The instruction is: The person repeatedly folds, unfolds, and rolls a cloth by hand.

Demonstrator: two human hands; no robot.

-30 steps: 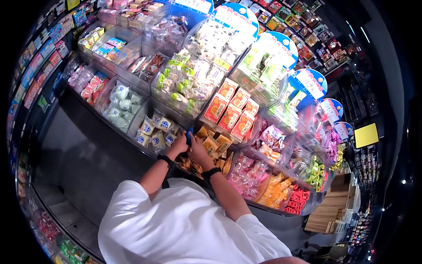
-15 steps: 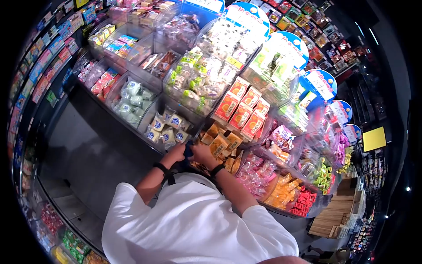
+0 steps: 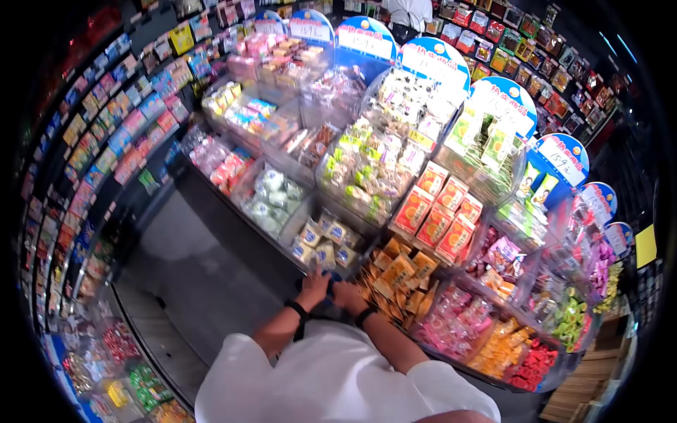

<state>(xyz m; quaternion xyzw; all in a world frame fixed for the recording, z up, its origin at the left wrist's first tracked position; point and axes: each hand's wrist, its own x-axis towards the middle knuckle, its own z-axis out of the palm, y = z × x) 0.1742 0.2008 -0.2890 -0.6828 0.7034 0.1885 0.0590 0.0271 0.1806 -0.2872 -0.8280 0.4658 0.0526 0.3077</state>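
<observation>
Dark-blue object (image 3: 333, 283), partly hidden, between my close-set left hand (image 3: 314, 286) and right hand (image 3: 348, 295), grip unclear; orange-brown wrapped packets (image 3: 396, 276) lie right.

Hard white light on upper bins (image 3: 412, 99), glare paling round signs (image 3: 431, 65). Floor (image 3: 204, 261) dim, with soft pale sheen. Left hand (image 3: 315, 285) and right hand (image 3: 347, 296) in duller light, slightly blurred. Side shelves (image 3: 106, 141) curve with fisheye distortion; corners black. Small wrapper print illegible.
</observation>
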